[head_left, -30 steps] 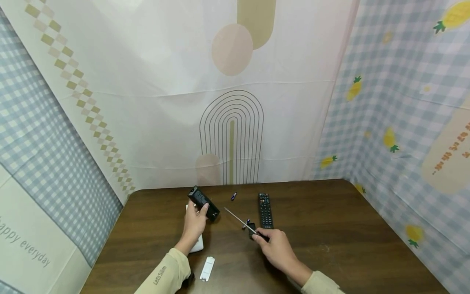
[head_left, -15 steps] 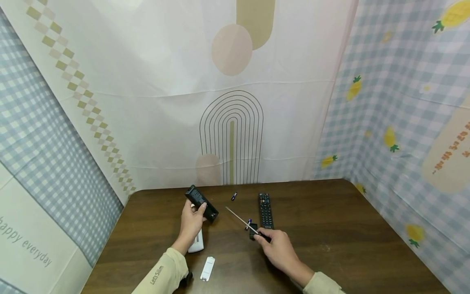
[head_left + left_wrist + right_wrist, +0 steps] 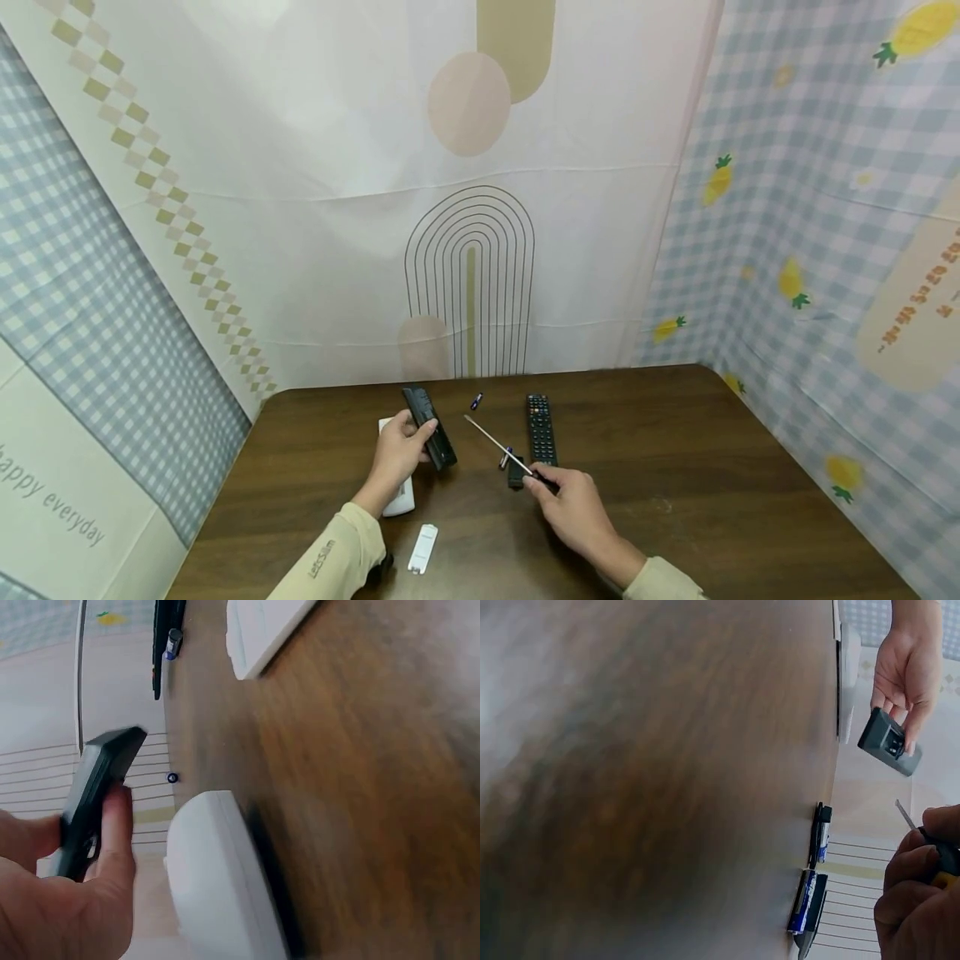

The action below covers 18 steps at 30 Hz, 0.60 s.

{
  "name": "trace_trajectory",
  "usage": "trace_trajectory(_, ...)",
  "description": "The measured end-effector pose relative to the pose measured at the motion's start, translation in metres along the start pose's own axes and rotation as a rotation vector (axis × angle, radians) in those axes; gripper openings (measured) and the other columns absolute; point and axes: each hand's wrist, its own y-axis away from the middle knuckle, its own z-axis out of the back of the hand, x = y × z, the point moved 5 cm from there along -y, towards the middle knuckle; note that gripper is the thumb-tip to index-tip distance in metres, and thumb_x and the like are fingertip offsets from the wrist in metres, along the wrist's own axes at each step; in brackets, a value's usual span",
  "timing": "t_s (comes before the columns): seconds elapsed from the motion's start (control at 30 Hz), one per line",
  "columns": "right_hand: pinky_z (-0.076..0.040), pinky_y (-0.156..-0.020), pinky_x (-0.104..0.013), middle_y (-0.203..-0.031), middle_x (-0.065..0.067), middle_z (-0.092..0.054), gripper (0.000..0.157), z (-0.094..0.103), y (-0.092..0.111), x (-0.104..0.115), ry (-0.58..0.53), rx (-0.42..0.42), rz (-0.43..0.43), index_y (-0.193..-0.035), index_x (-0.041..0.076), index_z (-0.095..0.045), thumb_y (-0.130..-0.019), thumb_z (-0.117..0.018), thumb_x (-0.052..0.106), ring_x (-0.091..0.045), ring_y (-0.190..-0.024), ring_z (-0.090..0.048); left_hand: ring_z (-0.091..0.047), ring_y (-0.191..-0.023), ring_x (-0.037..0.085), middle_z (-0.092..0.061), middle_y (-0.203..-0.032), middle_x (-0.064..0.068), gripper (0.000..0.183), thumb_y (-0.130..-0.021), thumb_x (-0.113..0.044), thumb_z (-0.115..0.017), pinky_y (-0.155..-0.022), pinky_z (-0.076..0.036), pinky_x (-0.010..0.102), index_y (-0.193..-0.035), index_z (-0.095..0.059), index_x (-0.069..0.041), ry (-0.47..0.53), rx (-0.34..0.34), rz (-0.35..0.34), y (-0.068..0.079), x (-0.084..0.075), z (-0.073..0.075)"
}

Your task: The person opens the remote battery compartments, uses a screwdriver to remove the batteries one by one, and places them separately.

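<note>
My left hand grips a black remote control between thumb and fingers, raised off the table and tilted. In the right wrist view its open battery compartment shows. My right hand holds a screwdriver by its dark handle, the metal shaft pointing toward the remote but apart from it. Below the shaft lie a small black cover and a battery. Farther back lies a second battery. A white remote-like device lies on the table, partly hidden by my left hand.
Another black remote control, buttons up, lies just beyond my right hand. A white battery cover lies near my left sleeve. The brown wooden table meets hanging patterned cloths at its back and sides.
My left hand has turned the black remote more onto its edge and shifted it slightly right. The right hand with the screwdriver has barely moved.
</note>
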Motion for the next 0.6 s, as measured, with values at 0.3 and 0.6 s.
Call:
trace_trajectory(0.3,-0.043,-0.058,-0.021,-0.090,0.004,-0.078,0.016,0.009,0.004,-0.006,0.015,-0.067,0.012,-0.112,0.017,-0.083,-0.096,-0.080,0.021,0.000,-0.058,-0.047,-0.073,-0.068,0.018,-0.077,-0.101,0.022,0.050,-0.108,-0.022,-0.064,-0.065,-0.064,0.038,-0.144,-0.053,0.011,-0.223,0.235,0.047,-0.005,0.001,-0.030)
trace_trajectory(0.6,-0.056,-0.077,-0.026,-0.120,-0.009,-0.081,0.029,0.015,0.009,-0.007,0.035,-0.083,0.002,-0.122,0.009,-0.080,-0.097,-0.080,0.024,-0.005,-0.081,-0.064,-0.077,-0.078,0.023,-0.073,-0.108,0.026,0.052,-0.107,-0.018,-0.066,-0.068,-0.066,0.037,-0.144,-0.051,0.015,-0.281,0.267,0.139,-0.015,0.003,-0.043)
